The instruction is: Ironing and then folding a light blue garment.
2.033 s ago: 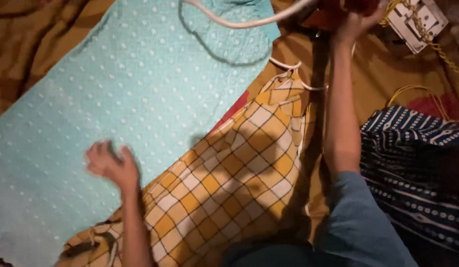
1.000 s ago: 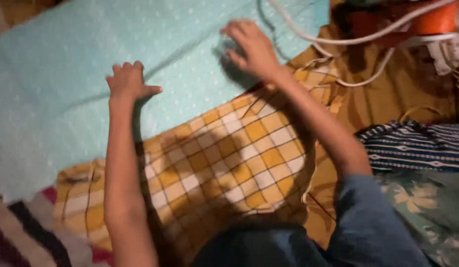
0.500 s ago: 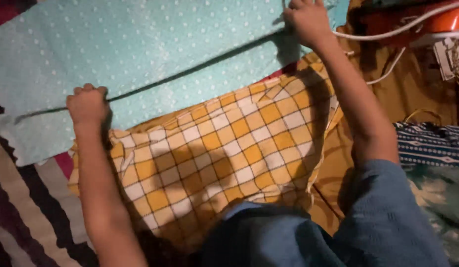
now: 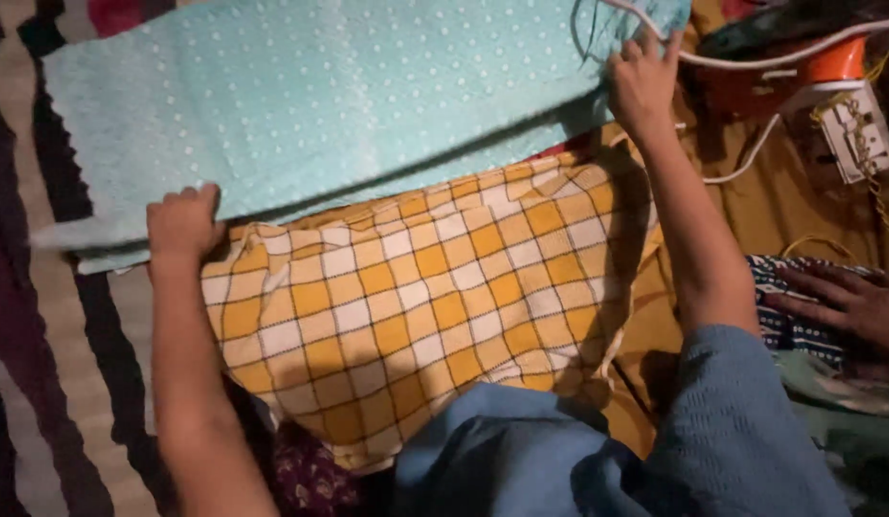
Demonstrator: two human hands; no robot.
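The blue cloth (image 4: 349, 105) lay lengthwise left to right; left hand (image 4: 183, 222) and right hand (image 4: 642, 81) pinched its near edge with their fingers, now pulled nearer than before.

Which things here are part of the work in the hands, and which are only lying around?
In hand:
- left hand gripping the near edge of the turquoise dotted cloth
- right hand gripping its far end

Lying about:
- yellow checked cloth, under the turquoise one
- white cable
- orange object
- socket board
- another person's hand on dark patterned fabric
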